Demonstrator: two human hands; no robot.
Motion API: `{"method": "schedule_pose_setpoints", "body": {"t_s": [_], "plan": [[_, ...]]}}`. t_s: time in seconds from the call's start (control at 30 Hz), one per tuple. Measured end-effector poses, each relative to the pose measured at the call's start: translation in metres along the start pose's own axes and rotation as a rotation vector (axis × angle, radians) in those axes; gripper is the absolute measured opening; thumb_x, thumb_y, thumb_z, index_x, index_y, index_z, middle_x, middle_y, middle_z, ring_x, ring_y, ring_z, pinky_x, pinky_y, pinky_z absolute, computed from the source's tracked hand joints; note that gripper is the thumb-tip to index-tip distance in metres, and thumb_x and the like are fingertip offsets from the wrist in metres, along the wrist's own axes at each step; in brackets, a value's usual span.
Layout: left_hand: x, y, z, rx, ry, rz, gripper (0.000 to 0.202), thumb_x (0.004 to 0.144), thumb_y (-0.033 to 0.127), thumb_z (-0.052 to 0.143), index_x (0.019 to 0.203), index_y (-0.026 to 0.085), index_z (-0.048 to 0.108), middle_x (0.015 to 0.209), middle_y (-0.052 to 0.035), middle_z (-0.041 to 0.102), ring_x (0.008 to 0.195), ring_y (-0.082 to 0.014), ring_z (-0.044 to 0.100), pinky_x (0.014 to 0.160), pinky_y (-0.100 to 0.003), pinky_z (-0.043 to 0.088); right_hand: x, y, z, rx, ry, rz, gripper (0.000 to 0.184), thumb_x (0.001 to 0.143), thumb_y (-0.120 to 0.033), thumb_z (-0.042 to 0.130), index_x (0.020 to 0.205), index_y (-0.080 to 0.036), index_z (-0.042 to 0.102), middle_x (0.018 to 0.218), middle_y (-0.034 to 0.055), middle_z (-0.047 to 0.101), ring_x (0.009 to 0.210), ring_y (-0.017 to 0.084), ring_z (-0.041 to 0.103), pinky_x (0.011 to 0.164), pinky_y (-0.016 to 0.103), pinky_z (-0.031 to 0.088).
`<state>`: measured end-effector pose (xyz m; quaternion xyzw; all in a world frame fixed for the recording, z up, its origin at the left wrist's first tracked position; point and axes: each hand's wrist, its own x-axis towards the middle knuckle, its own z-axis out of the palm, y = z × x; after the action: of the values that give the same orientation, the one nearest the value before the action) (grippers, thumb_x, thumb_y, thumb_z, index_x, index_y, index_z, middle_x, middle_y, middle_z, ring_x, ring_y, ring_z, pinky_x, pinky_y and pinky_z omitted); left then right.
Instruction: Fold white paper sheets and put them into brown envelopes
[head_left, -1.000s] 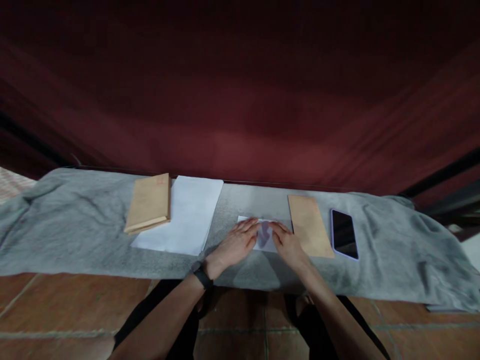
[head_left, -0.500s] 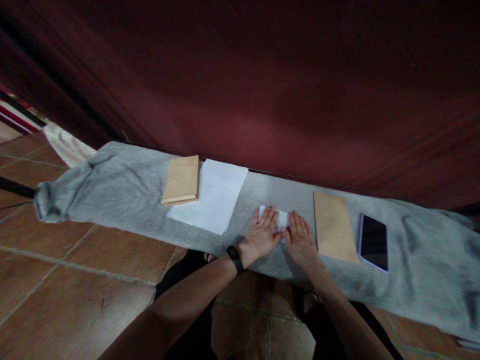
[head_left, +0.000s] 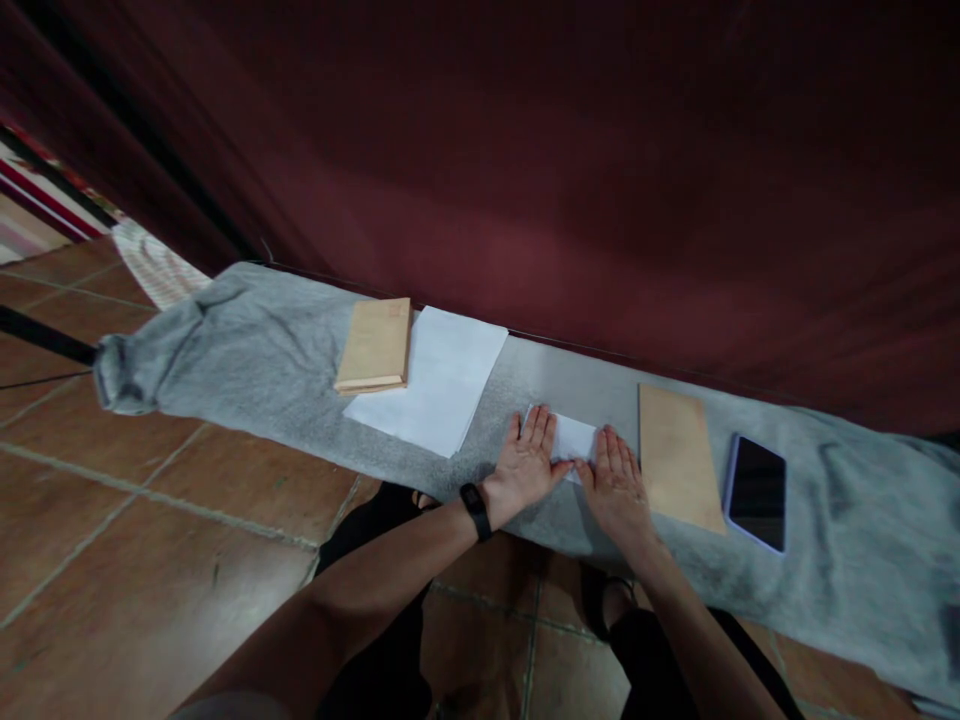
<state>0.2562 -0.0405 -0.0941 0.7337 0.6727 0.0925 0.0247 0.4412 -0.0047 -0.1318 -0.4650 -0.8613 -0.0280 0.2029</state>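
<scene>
A small folded white paper (head_left: pixel 574 437) lies on a grey cloth (head_left: pixel 255 350) spread over a low surface. My left hand (head_left: pixel 525 464), with a black band on its wrist, lies flat on the paper's left part, fingers stretched out. My right hand (head_left: pixel 619 488) lies flat on its right part, fingers also straight. Both palms press down and hold nothing. Most of the paper is hidden under the hands.
A single brown envelope (head_left: pixel 677 456) and a dark phone (head_left: pixel 757 478) lie right of my hands. To the left are white sheets (head_left: pixel 439 380) and a stack of brown envelopes (head_left: pixel 375 345). A dark red curtain (head_left: pixel 525 180) hangs behind. Brown tiled floor (head_left: pixel 150 530) lies in front.
My hands went from fingertips meeting over the paper to lying flat side by side on it. The view swung left and tilted, showing more floor.
</scene>
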Motion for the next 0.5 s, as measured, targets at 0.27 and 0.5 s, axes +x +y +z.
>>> {"method": "schedule_pose_setpoints", "body": {"t_s": [0.27,0.5], "plan": [[0.008,-0.009,-0.018,-0.165,0.065,-0.13,0.053,0.096,0.034,0.055,0.146,0.017,0.049,0.158,-0.0203,0.042,0.139,-0.0386,0.049,0.11,-0.056,0.041,0.001,-0.003,0.004,0.019,0.033,0.049,0.065,0.105,-0.042,0.04,0.157,-0.004,0.031,0.159,0.0247,0.039,0.146,0.035,0.039,0.117,0.055,0.036],[0.035,-0.045,-0.024,-0.618,0.111,-0.297,0.048,0.088,0.017,0.058,0.135,0.017,0.058,0.125,-0.0138,0.067,0.106,-0.024,0.068,0.093,-0.038,0.054,0.006,-0.011,0.002,0.019,0.027,0.11,0.062,0.104,-0.038,0.042,0.155,-0.005,0.035,0.158,0.0233,0.041,0.146,0.035,0.039,0.117,0.054,0.036]]}}
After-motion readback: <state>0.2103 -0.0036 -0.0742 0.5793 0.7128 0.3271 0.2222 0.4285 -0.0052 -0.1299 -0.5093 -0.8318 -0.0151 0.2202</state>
